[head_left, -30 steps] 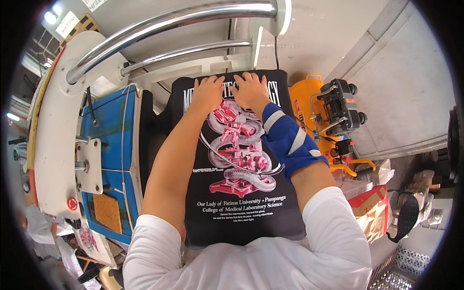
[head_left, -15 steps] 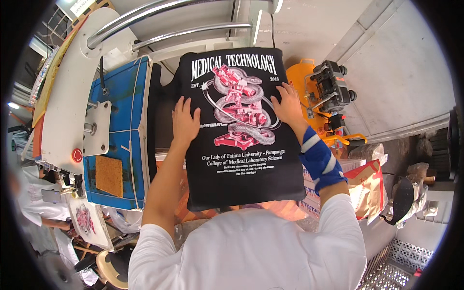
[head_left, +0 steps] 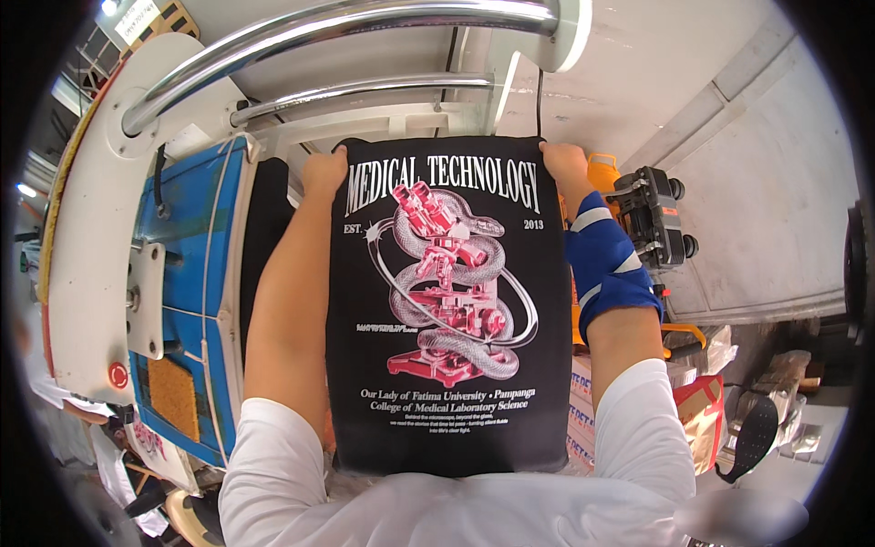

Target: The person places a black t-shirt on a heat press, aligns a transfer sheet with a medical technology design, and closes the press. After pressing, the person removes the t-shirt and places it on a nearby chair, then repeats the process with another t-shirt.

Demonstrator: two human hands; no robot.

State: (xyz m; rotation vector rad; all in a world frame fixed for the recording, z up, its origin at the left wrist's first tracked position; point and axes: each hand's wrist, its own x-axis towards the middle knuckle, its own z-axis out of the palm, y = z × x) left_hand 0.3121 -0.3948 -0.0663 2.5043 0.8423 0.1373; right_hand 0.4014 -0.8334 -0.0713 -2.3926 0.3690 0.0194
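A black printed shirt (head_left: 447, 451) is spread over a flat board in front of me. Its print shows a pink microscope with a grey snake coiled round it, plus white lettering. My left hand (head_left: 325, 171) is closed on the shirt's far left corner, fingers curled over the edge and partly hidden. At the far right corner, my right hand (head_left: 565, 170) grips the cloth the same way. A blue wrap with pale stripes (head_left: 612, 260) covers my right forearm.
On the left stands a white press machine (head_left: 87, 237) with a blue padded block (head_left: 196, 228) and a red button (head_left: 118, 375). Chrome bars (head_left: 365, 46) cross above the shirt. An orange compressor (head_left: 652, 214) is at right, a red and tan bag (head_left: 700, 419) nearer.
Both hands have moved away from me, from lying flat on the shirt's sides to its far corners, and have closed there. My view has shifted closer to the shirt.
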